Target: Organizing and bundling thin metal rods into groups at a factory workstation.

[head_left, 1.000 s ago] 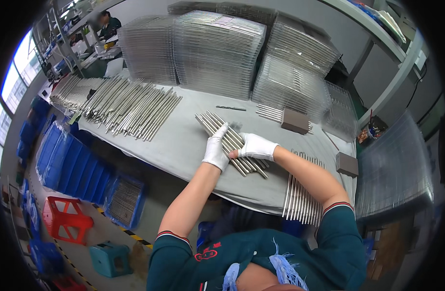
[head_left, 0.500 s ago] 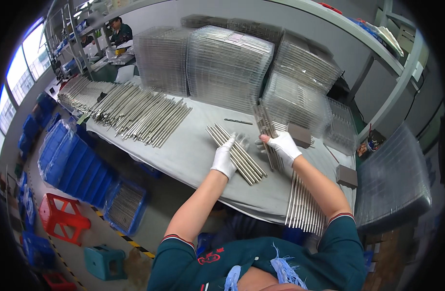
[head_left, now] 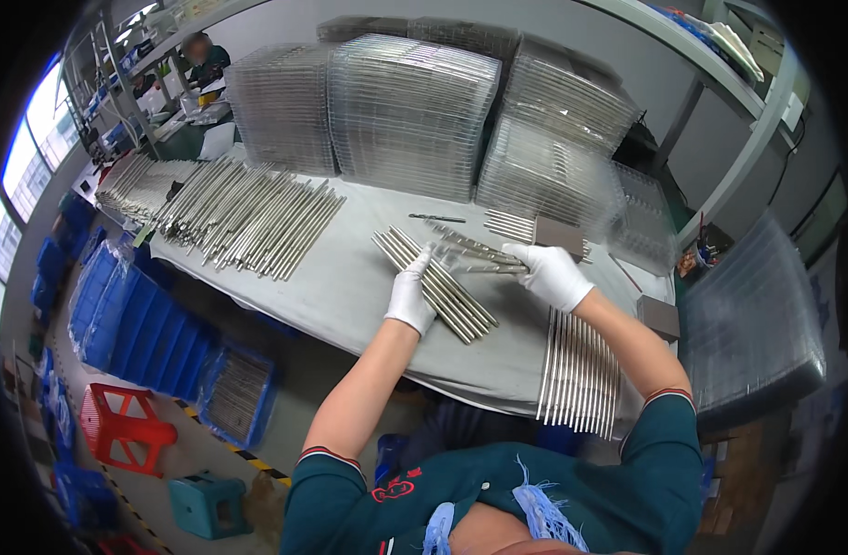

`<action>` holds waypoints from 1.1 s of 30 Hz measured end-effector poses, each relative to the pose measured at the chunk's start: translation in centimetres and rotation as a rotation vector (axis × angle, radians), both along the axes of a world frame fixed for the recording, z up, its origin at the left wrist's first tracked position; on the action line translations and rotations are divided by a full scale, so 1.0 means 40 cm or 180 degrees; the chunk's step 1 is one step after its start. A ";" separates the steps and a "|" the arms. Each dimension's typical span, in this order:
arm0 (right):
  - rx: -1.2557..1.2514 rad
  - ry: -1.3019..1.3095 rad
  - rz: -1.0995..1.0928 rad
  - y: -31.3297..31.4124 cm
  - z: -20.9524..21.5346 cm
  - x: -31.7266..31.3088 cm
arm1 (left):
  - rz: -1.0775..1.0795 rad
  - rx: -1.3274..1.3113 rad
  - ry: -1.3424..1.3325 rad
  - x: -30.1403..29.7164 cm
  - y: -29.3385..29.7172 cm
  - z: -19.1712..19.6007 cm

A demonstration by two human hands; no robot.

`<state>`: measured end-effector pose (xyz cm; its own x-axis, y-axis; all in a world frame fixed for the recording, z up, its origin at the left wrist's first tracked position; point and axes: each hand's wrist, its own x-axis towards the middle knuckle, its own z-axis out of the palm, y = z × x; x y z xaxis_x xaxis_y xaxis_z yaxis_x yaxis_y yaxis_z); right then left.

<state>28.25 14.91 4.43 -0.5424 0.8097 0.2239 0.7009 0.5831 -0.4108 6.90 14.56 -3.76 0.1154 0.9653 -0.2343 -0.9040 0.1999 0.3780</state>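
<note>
Both hands wear white gloves. My right hand (head_left: 553, 274) grips a small bundle of thin metal rods (head_left: 475, 255), lifted a little above the grey table (head_left: 350, 287) and pointing left. My left hand (head_left: 413, 294) rests on a flat row of longer metal rods (head_left: 445, 289) lying diagonally on the table, fingers near the lifted bundle's tips.
A neat row of rods (head_left: 577, 372) lies at the table's front right edge. A large heap of rods (head_left: 248, 215) spreads at the left. Stacks of clear trays (head_left: 410, 111) line the back. A brown block (head_left: 661, 317) sits right; blue bins (head_left: 137, 324) and a red stool (head_left: 119, 427) stand below.
My right hand lifted a few rods from the pile, swung them up to the right, and now holds them lower and level; the left hand stayed on the pile.
</note>
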 end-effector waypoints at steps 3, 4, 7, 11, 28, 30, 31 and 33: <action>0.1389 -0.1169 0.0488 0.034 0.121 0.026 | -0.0123 0.0085 -0.0167 -0.012 0.011 -0.020; 0.1429 -0.1218 0.0353 0.052 0.144 0.048 | -0.0123 -0.0052 0.0048 -0.008 -0.002 0.009; 0.1311 -0.0836 -0.0409 0.119 0.181 0.111 | 0.0047 -0.0025 -0.0089 0.003 -0.015 0.025; 0.1687 -0.0874 -0.1311 0.256 0.198 0.219 | -0.0009 0.0015 0.0021 0.005 -0.003 0.020; 0.0560 -0.1259 -0.1710 0.354 0.181 0.255 | 0.0052 -0.0081 0.0031 0.007 -0.005 0.027; 0.0742 -0.1147 -0.1693 0.362 0.177 0.258 | 0.0046 -0.0114 0.0032 0.008 -0.006 0.029; 0.0741 -0.1143 -0.1697 0.368 0.175 0.260 | 0.0043 -0.0114 0.0036 0.007 -0.006 0.028; 0.0699 -0.1038 -0.1644 0.379 0.172 0.265 | -0.0018 -0.0008 0.0093 0.005 -0.007 0.024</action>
<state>38.84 30.09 11.32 -0.1634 0.9387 0.3035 0.9822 0.1837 -0.0392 7.12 14.28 -2.82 0.1138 0.9640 -0.2402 -0.8915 0.2058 0.4036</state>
